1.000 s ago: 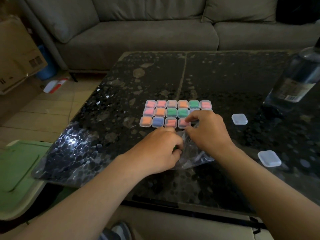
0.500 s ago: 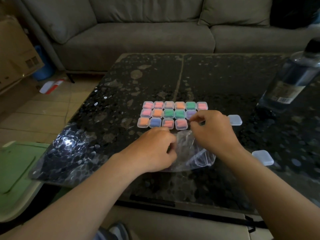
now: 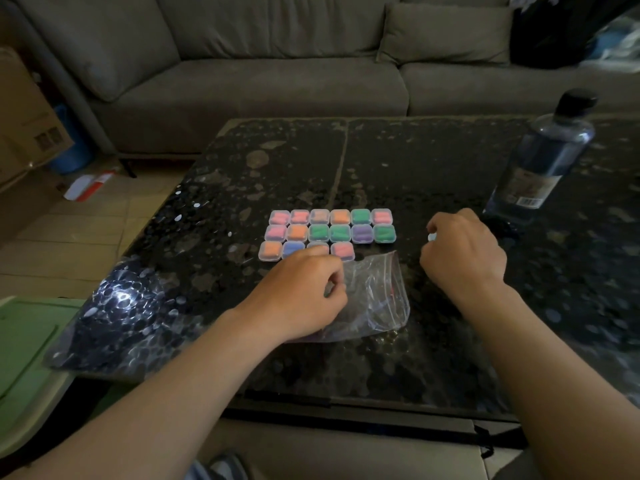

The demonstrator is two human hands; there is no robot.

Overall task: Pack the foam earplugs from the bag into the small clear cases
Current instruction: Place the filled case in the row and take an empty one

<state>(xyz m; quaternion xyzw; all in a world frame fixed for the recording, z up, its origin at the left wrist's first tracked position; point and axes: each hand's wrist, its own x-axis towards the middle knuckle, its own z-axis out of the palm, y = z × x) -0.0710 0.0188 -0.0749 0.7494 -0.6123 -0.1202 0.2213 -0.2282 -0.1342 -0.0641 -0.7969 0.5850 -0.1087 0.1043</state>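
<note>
1. Centrally, on the dark table (image 3: 415,150), the filled cases (image 3: 329,233) sit in three rows, just beyond the clear bag (image 3: 375,296).
2. The left hand (image 3: 301,289) curls its fingers onto the bag's left edge, gripping it.
3. The right hand (image 3: 464,254), right of the bag and apart from it, curls round a small clear case (image 3: 431,237); only a pale corner shows.
4. A bottle (image 3: 543,161) stands far right.

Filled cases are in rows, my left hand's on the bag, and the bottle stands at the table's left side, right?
No: the head view shows the bottle on the table's right side. Cases, left hand and bag are as said.
</note>
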